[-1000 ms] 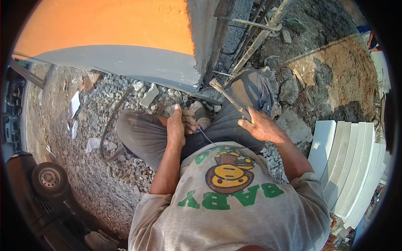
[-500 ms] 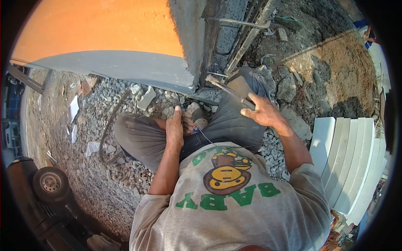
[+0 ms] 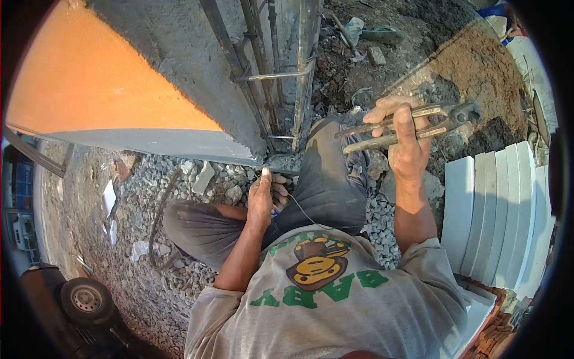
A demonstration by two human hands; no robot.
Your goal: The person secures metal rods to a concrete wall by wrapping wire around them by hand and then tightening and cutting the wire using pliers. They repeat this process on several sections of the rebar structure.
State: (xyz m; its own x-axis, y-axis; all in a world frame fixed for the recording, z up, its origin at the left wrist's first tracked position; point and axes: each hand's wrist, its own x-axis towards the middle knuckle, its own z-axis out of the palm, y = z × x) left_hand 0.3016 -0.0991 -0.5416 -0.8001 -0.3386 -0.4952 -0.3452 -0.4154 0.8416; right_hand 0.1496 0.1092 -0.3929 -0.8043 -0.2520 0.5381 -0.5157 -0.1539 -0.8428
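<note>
My right hand is raised above the right knee, its fingers round the handles of metal pincers whose jaws point right. My left hand is over the lap, thumb up and fingers curled in around something I cannot make out. A thin wire runs from beside the left hand across the lap to the shirt. A bit of blue shows just under the left fingers. Above the hands, steel bars stand upright against the concrete column, joined by a bent metal tie.
An orange and grey wall fills the upper left. Gravel surrounds the folded legs. A curved hose lies at left, near a vehicle wheel. Pale slabs are stacked at right. Part of a person shows at the upper right edge.
My right hand has moved up and right with the pincers, which have turned so their jaws point right. My left hand stays over the lap. The view has shifted, showing more of the steel bars.
</note>
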